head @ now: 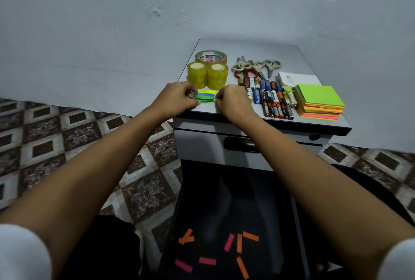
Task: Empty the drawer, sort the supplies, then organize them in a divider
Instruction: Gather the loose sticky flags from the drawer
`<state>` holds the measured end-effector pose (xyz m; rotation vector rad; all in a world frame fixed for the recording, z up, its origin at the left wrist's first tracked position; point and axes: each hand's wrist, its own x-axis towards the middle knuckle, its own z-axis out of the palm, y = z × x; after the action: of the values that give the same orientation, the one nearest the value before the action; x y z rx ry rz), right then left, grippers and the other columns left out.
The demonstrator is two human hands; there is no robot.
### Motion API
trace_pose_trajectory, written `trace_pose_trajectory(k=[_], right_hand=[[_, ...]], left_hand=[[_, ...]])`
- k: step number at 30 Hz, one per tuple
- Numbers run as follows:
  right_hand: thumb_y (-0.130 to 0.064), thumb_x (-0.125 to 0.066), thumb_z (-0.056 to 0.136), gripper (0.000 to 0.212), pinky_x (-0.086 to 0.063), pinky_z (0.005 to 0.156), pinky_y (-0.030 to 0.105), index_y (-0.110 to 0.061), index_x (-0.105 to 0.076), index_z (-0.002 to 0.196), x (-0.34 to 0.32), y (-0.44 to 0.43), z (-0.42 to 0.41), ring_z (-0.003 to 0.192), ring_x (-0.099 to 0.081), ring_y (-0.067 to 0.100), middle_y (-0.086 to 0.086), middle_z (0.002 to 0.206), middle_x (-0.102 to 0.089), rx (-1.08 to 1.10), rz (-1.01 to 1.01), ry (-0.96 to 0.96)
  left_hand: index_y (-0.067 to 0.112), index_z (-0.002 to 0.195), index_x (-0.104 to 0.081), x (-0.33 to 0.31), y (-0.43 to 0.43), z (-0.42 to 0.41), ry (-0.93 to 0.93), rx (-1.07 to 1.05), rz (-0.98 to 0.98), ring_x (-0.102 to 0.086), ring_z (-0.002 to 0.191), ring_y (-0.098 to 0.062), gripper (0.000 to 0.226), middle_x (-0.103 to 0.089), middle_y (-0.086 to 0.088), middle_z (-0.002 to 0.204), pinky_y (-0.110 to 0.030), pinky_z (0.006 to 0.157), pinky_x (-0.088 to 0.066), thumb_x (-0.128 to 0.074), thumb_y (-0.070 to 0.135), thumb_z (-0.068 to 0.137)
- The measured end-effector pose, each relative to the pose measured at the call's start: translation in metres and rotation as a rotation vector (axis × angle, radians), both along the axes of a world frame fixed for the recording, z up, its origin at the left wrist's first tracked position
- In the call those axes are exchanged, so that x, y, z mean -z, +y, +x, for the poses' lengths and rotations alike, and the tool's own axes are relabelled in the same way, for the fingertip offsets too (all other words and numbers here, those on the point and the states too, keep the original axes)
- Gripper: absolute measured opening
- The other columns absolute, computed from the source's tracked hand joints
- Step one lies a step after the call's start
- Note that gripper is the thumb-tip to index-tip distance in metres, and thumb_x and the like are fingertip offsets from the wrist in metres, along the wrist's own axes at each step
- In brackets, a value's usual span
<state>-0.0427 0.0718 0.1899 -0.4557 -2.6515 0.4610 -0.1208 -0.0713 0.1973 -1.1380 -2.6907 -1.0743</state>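
Observation:
On the grey cabinet top (318, 108) lies a small stack of green, blue and yellow sticky strips (205, 96). My left hand (177, 97) pinches its left end and my right hand (232, 99) pinches its right end. Behind them stand yellow tape rolls (207, 74). To the right lie scissors (254, 67), a row of several batteries (269, 97) and a pile of neon sticky notes (320, 102). Below, the open black drawer (224, 189) holds several loose orange and pink strips (229, 248).
A white notepad (294, 78) lies behind the sticky notes. The cabinet's upper drawer has a black handle (241, 144) and a lock (314, 137). A blue-grey wall rises behind; patterned floor tiles (67, 144) spread to the left.

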Motion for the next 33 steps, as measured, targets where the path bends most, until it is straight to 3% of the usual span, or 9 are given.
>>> trace_pose_trajectory(k=[4,12,17,23,27,33], right_hand=[[-0.009,-0.053,0.086,0.021,-0.048,0.073,0.033,0.001,-0.071,0.092,-0.0002,-0.0010,0.0008,0.087,-0.061,0.033,0.020,0.092,-0.069,0.002,0.002,-0.006],[-0.012,-0.057,0.085,0.020,-0.046,0.071,0.033,0.002,-0.070,0.092,-0.0014,-0.0060,0.0010,0.091,-0.060,0.034,0.021,0.094,-0.067,0.007,-0.048,0.003],[-0.018,-0.059,0.088,0.023,-0.042,0.069,0.030,0.002,-0.070,0.093,-0.0007,-0.0072,0.0031,0.091,-0.060,0.033,0.019,0.094,-0.067,-0.001,-0.057,0.015],[-0.021,-0.065,0.085,0.024,-0.048,0.074,0.034,0.002,-0.071,0.090,-0.0041,-0.0057,0.0050,0.089,-0.061,0.031,0.019,0.093,-0.068,-0.040,-0.072,-0.004],[-0.016,-0.062,0.086,0.021,-0.046,0.073,0.032,0.002,-0.071,0.091,-0.0029,-0.0050,0.0035,0.091,-0.061,0.032,0.020,0.093,-0.068,-0.019,-0.074,0.003],[-0.015,-0.059,0.088,0.021,-0.043,0.071,0.030,0.001,-0.071,0.094,-0.0011,-0.0056,0.0023,0.091,-0.061,0.032,0.019,0.095,-0.068,0.003,-0.062,0.028]], left_hand=[[0.008,0.102,-0.067,0.0002,-0.0003,-0.0013,-0.008,0.002,0.014,-0.054,0.075,-0.011,0.021,-0.061,-0.002,0.085,-0.006,0.060,-0.037,-0.069,0.012,0.082],[0.007,0.100,-0.068,0.0013,-0.0009,-0.0017,0.019,0.000,0.024,-0.056,0.078,-0.014,0.018,-0.063,-0.005,0.087,-0.020,0.069,-0.042,-0.062,0.006,0.083],[0.007,0.098,-0.069,0.0019,-0.0010,-0.0011,0.032,-0.005,0.028,-0.055,0.078,-0.015,0.017,-0.062,-0.005,0.087,-0.019,0.069,-0.039,-0.059,0.005,0.084],[0.006,0.098,-0.070,0.0018,-0.0018,0.0000,0.035,0.003,0.032,-0.055,0.076,-0.012,0.016,-0.061,-0.001,0.083,-0.001,0.058,-0.036,-0.061,0.005,0.084],[0.005,0.099,-0.071,-0.0005,-0.0018,0.0013,0.027,0.008,0.015,-0.056,0.077,-0.011,0.017,-0.063,-0.003,0.086,-0.017,0.070,-0.040,-0.062,0.006,0.085],[0.006,0.101,-0.071,-0.0031,-0.0016,0.0024,0.037,0.003,-0.005,-0.056,0.081,-0.010,0.018,-0.062,0.000,0.088,-0.014,0.064,-0.039,-0.062,0.007,0.086]])
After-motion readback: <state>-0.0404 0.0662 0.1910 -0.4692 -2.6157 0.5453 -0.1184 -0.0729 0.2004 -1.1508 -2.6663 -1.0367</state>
